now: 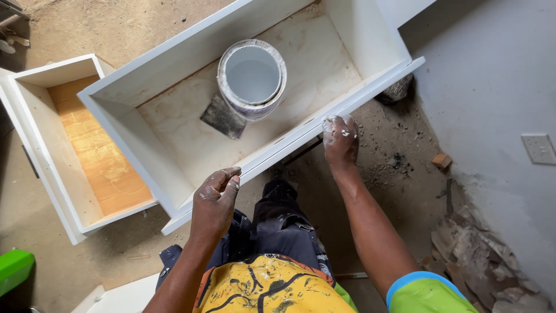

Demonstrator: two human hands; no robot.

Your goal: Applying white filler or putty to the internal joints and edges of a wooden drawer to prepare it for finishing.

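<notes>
far left, a smaller white drawer [69, 145] with bare wood bottom on the dusty floor [116, 26]. beside it, a larger white drawer [191, 55] holding a paint bucket [252, 78] and a dark scraper [223, 117]. left hand [214, 203] loosely curled, fingertips touching the near front edge. right hand [340, 142], paint-smeared, fingers pressed onto the same edge further along. far right, grey wall [492, 75] with socket [540, 149].

The left hand [214, 203] rests on the near front edge of a white drawer box [174, 61], and the paint-smeared right hand [340, 139] presses on the same edge further along. Inside the drawer stand an open bucket of white paint [252, 78] and a dark square sanding pad [223, 117] beside it. A second white drawer [35, 116] with a bare wood bottom lies alongside on the dirt floor [382, 168].
</notes>
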